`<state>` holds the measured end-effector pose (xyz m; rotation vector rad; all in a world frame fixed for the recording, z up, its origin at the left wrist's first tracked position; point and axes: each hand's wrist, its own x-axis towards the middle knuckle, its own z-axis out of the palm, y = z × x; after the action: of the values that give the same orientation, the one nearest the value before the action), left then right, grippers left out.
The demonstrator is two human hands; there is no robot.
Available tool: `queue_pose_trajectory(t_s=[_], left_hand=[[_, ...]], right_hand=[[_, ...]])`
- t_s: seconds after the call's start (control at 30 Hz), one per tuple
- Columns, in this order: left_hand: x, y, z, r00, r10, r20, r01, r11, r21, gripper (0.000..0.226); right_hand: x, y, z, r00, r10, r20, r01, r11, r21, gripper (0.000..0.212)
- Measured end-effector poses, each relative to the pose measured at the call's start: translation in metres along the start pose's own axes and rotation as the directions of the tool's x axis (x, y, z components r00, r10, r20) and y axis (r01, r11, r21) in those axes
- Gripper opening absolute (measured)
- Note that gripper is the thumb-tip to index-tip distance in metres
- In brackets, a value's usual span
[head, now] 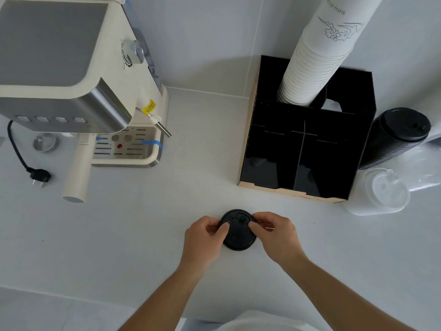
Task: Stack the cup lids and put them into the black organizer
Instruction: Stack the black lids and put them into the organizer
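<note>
A black cup lid (238, 237), possibly a short stack, sits on the white counter near the front. My left hand (205, 237) pinches its left rim with thumb and fingers curled. My right hand (274, 232) pinches its right rim the same way. The black organizer (307, 149) stands behind the lid, at the right, with dark divided compartments. A tall stack of white paper cups (317, 58) rises from its rear slot.
A stack of black lids (393, 139) lies on its side right of the organizer, with clear lids (381, 192) in plastic wrap in front of it. A cream espresso machine (78, 75) fills the left, its portafilter handle (76, 173) and a loose plug (39, 175) on the counter.
</note>
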<state>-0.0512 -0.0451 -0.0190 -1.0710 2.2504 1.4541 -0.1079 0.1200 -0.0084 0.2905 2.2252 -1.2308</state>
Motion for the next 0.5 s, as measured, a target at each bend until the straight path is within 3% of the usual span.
queue_pose_trajectory(t_s=[0.5], left_hand=[[-0.003,-0.0002,-0.0018,1.0,0.0,0.005,0.0,1.0,-0.009,0.01]], right_hand=[[0.0038,-0.0004,0.0008,0.997,-0.068,-0.026,0.067,0.997,-0.049,0.019]])
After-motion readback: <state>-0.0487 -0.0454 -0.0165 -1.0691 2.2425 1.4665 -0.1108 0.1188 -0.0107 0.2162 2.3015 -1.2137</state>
